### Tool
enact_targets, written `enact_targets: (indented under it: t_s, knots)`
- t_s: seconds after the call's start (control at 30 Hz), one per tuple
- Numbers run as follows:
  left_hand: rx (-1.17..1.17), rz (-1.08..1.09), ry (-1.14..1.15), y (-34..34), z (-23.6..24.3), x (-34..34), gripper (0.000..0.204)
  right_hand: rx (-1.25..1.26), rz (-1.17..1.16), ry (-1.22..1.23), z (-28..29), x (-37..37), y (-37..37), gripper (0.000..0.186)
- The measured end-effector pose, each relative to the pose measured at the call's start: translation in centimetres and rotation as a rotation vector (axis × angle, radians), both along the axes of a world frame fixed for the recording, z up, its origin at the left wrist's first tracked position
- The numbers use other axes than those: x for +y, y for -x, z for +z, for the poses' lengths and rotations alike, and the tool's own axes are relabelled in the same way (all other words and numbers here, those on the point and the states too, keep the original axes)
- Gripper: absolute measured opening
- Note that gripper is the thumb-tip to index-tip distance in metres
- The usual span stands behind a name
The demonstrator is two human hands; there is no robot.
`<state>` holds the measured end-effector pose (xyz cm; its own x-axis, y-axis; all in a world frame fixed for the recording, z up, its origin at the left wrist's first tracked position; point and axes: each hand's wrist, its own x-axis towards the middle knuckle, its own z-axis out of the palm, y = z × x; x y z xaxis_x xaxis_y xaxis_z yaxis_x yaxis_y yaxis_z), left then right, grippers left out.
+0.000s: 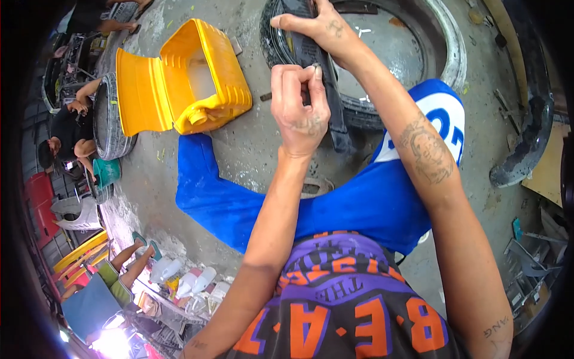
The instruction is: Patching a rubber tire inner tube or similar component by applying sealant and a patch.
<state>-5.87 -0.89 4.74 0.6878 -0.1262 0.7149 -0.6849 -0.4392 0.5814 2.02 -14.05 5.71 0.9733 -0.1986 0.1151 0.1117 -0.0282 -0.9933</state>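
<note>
A long black strip-like panel (pixel 336 116), dull and wet-looking, slants across in front of my knees, its top running out of view. My right hand (pixel 329 30) grips it near its upper part, thumb stretched across it to the left. Close beside its left edge is my left hand (pixel 301 110), its fingers curled in a pinch. A small greyish bit shows at those fingertips, too little to name. Behind the panel lies a tire (pixel 451 42) on its side on the wet floor, partly covered by my right arm.
A cut-open yellow jerrycan (pixel 233 90) holding cloudy liquid stands left of my hands. A black curved bumper-like part (pixel 526 149) lies at the right. Farther left, a person (pixel 72 128) crouches by another tire (pixel 109 116) and a green bucket (pixel 107 172). Several plastic bottles (pixel 194 281) stand lower left.
</note>
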Motion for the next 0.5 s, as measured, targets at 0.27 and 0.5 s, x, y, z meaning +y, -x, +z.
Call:
enact_targets:
  t_s: [0.27, 0.5]
  knots:
    - [0.094, -0.007, -0.013, 2.2, -0.2, 0.7, 0.016, -0.119, 0.039, 0.229, -3.1, -0.3, -1.2, 0.117]
    - [-0.044, -0.045, -0.065, 0.6, -1.2, 0.8, 0.016, -0.11, 0.005, 0.132, -3.9, 0.2, -1.8, 0.122]
